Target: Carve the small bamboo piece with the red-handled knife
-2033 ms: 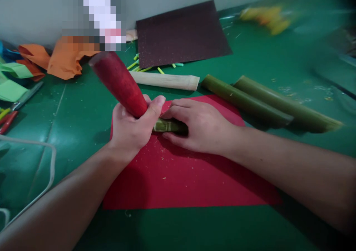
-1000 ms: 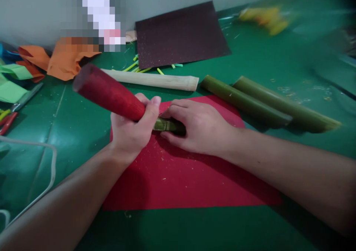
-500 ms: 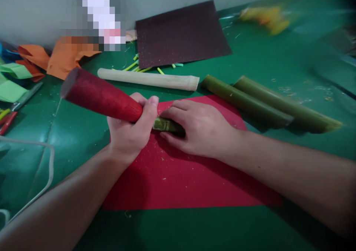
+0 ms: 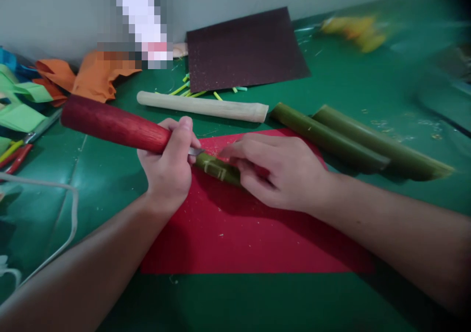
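Bamboo piece (image 4: 217,169) partly behind right hand (image 4: 285,172), pale stick (image 4: 202,107) beyond red sheet (image 4: 257,246)

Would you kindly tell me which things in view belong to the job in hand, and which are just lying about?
Seemingly in use:
red-handled metal blade, in the left hand
scored green bamboo piece, by the right hand
flat red sheet, underneath

Apparently just lying about:
pale slender stick
two green bamboo lengths
dark brown sheet
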A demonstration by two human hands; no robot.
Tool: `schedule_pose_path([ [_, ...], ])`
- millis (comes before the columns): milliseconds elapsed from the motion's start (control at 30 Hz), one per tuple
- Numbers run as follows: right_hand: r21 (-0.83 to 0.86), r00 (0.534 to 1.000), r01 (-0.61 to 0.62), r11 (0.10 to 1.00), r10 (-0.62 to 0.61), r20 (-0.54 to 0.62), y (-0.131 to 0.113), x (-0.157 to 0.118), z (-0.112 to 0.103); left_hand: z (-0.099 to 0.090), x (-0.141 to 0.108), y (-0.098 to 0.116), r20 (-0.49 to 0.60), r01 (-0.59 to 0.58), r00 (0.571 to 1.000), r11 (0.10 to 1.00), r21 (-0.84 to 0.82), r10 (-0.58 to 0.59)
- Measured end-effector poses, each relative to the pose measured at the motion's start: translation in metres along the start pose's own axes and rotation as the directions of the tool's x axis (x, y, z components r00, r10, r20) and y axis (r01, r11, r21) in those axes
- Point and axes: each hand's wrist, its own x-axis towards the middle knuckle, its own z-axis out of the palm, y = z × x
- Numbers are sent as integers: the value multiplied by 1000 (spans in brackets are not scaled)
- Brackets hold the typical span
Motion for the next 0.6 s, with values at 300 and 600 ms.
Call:
schedule_pose_path([
  [300, 121, 938, 287, 950, -304, 165, 19, 8, 1, -4, 8, -6, -90, 67, 993, 987, -147, -81],
  [600, 209, 980, 127, 970, -155, 125, 23, 3, 4, 0, 9, -2, -213, 17, 976, 991, -130, -45],
])
